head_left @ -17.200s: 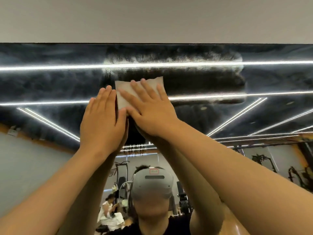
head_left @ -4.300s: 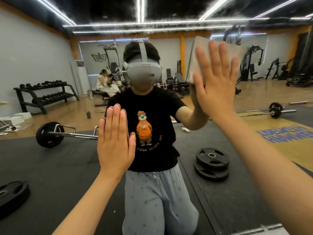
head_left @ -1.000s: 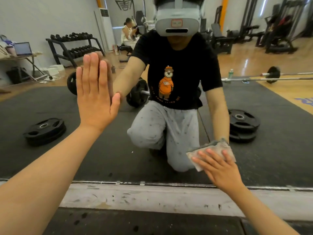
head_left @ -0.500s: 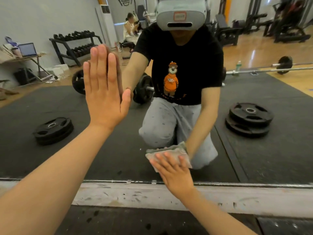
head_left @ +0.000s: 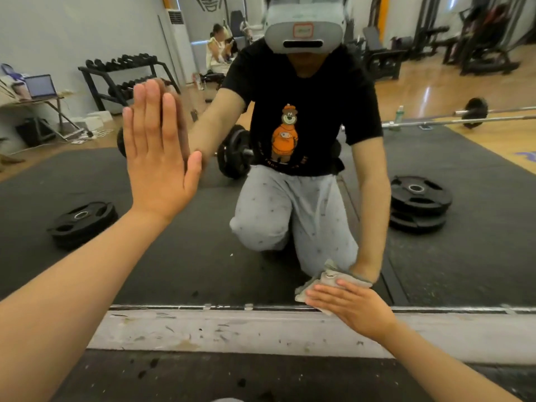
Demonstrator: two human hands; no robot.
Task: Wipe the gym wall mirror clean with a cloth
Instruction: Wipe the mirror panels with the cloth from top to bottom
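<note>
The wall mirror (head_left: 185,256) fills the view, reflecting me kneeling in front of it. My left hand (head_left: 158,158) lies flat against the glass at mid height, fingers straight and together. My right hand (head_left: 352,306) presses a crumpled grey-white cloth (head_left: 322,281) with straight fingers against the glass just above the mirror's bottom edge. The cloth bunches up above my fingertips and partly overlaps the metal strip at the mirror's foot.
Below the mirror runs a scuffed white baseboard (head_left: 232,329), then black rubber floor (head_left: 203,378). The glass reflects weight plates, a barbell, a dumbbell rack, gym machines and a seated person far back.
My right hand has slid the cloth to the right along the bottom of the mirror and slightly lower. My left hand stays flat on the glass in about the same spot.
</note>
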